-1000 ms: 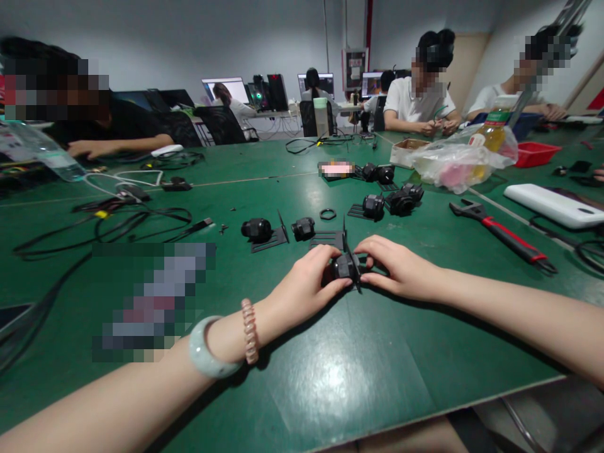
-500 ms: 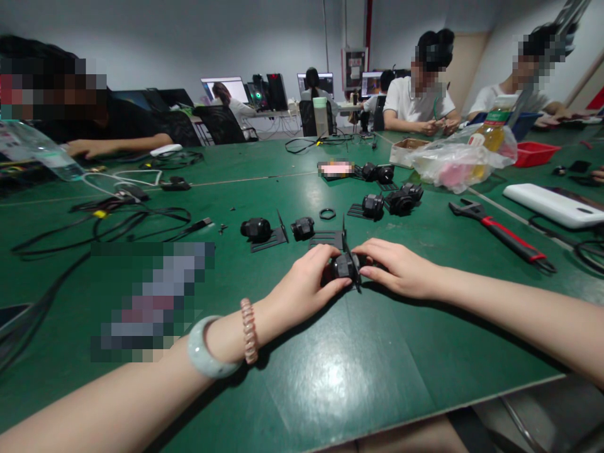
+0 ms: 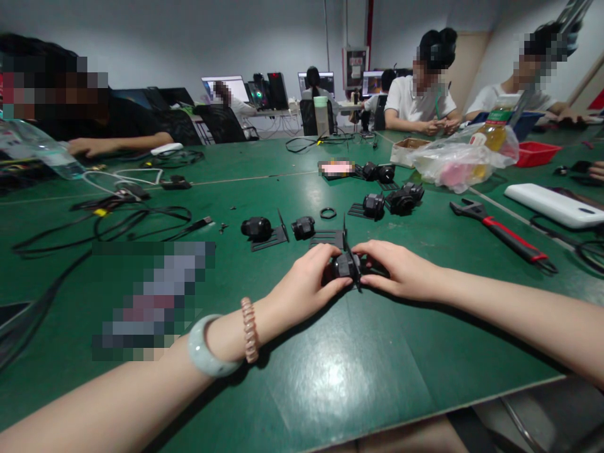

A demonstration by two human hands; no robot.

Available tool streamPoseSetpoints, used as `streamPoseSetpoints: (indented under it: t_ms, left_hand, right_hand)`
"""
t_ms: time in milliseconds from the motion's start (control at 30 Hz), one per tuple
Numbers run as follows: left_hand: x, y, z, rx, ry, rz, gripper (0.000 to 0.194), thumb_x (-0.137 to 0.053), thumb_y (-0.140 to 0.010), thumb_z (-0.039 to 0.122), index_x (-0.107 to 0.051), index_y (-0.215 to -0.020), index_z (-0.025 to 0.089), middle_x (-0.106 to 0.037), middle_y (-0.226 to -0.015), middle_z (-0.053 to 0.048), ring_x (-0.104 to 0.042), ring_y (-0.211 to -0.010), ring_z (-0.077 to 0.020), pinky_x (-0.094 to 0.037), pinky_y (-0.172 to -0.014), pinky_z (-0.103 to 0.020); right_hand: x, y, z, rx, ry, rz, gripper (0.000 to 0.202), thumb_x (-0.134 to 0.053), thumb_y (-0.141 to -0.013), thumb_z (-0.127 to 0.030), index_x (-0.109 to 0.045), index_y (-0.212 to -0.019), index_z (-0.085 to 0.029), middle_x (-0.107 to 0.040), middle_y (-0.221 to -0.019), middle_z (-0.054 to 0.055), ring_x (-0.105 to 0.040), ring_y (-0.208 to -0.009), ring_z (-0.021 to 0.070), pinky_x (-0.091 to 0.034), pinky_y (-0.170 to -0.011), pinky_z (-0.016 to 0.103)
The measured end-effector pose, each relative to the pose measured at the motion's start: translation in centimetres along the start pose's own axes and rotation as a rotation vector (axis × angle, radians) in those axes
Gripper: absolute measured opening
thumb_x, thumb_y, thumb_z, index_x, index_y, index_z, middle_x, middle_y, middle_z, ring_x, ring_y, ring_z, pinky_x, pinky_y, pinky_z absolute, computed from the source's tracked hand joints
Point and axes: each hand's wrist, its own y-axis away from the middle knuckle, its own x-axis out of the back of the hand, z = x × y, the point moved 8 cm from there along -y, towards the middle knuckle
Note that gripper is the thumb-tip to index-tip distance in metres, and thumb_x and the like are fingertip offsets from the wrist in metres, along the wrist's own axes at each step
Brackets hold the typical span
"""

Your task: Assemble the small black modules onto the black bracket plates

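A small black fitting (image 3: 343, 267), with ribbed flats and a round end, rests low over the table in front of me, partly covered by fingers. My left hand (image 3: 309, 274) grips its left end between thumb and fingers. Against its right side stands a thin black slotted bracket (image 3: 357, 275), upright. My right hand (image 3: 395, 269) curls its thumb and fingers round the part's right end, past the bracket; what lies inside the curl is dark. Just beyond are another slotted bracket (image 3: 330, 238), a similar black fitting (image 3: 302, 228), a fitting on a bracket (image 3: 256, 228) and a black ring (image 3: 328, 213).
An adjustable wrench (image 3: 507, 237) with a red and black handle lies right, near a white power bank (image 3: 553, 205). More black fittings (image 3: 403, 199) sit further back. Cables (image 3: 136, 220) sprawl at left. A plastic bag (image 3: 453, 167) and red tray (image 3: 538, 154) stand back right. People sit around.
The right thumb and fingers have shifted slightly about the part's right end. The left hand and the fitting stay almost where they were.
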Motion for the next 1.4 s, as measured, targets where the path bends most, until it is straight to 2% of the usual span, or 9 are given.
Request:
streamPoseSetpoints:
  t_ms: [567, 1100, 1400]
  left_hand:
    - [-0.16, 0.0, -0.01, -0.01, -0.038, -0.015, 0.026, -0.049, -0.076, 0.034, -0.044, -0.096, 0.018, -0.052, -0.089, -0.003, -0.05, -0.078, -0.0157, -0.04, -0.066, -0.027]
    - [-0.18, -0.01, -0.01, -0.02, -0.042, -0.007, 0.026, -0.05, -0.076, 0.033, -0.045, -0.095, 0.017, -0.052, -0.088, -0.003, -0.05, -0.078, -0.0152, -0.04, -0.066, -0.026]
    - [-0.13, -0.01, -0.02, -0.021, -0.028, -0.003, 0.026, -0.051, -0.075, 0.033, -0.045, -0.095, 0.017, -0.052, -0.088, -0.003, -0.05, -0.078, -0.0151, -0.04, -0.066, -0.027]
  right_hand:
    - [-0.29, -0.21, 0.13, -0.009, 0.045, -0.038, 0.037, -0.045, -0.081, -0.032, -0.042, -0.113, -0.013, -0.054, -0.097, 0.011, -0.05, -0.088, 0.0191, -0.042, -0.077, 0.035]
    - [-0.31, -0.15, 0.15, -0.021, 0.047, -0.051, 0.039, -0.047, -0.079, -0.031, -0.041, -0.114, -0.013, -0.054, -0.099, 0.01, -0.049, -0.089, 0.0187, -0.042, -0.078, 0.034]
    - [0.0, 0.07, 0.04, -0.009, 0.034, 0.003, 0.044, -0.052, -0.076, -0.027, -0.04, -0.116, -0.015, -0.054, -0.102, 0.009, -0.051, -0.089, 0.0173, -0.043, -0.079, 0.032]
